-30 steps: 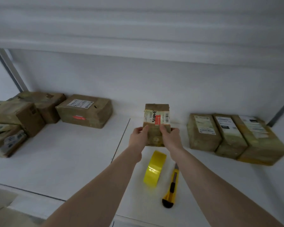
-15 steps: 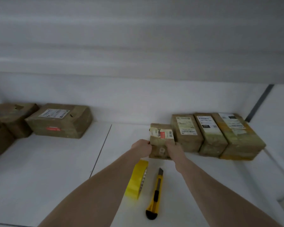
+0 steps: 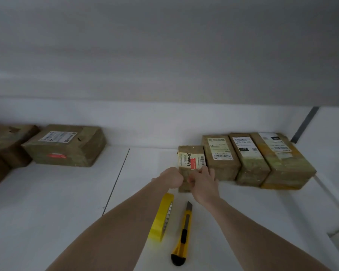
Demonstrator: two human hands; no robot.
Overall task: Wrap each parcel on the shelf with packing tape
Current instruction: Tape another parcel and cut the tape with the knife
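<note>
A small brown parcel (image 3: 190,155) with a white and red label stands on the white shelf (image 3: 67,202), touching the left end of a row of three taped parcels (image 3: 250,159). My left hand (image 3: 171,178) is curled against its left side. My right hand (image 3: 203,181) grips its near right corner, fingers across the front. A yellow roll of packing tape (image 3: 161,218) stands on edge just behind my left wrist, and a yellow utility knife (image 3: 183,234) lies beside it, blade toward the parcel.
A larger brown parcel (image 3: 67,145) with a label and red sticker sits at the back left, with more parcels (image 3: 6,143) at the far left edge. The shelf's back wall runs behind everything. A dark upright post (image 3: 304,125) stands at the back right.
Both hands carried the small parcel to the right and set it down against the row of three parcels. The view shifted right with them.
</note>
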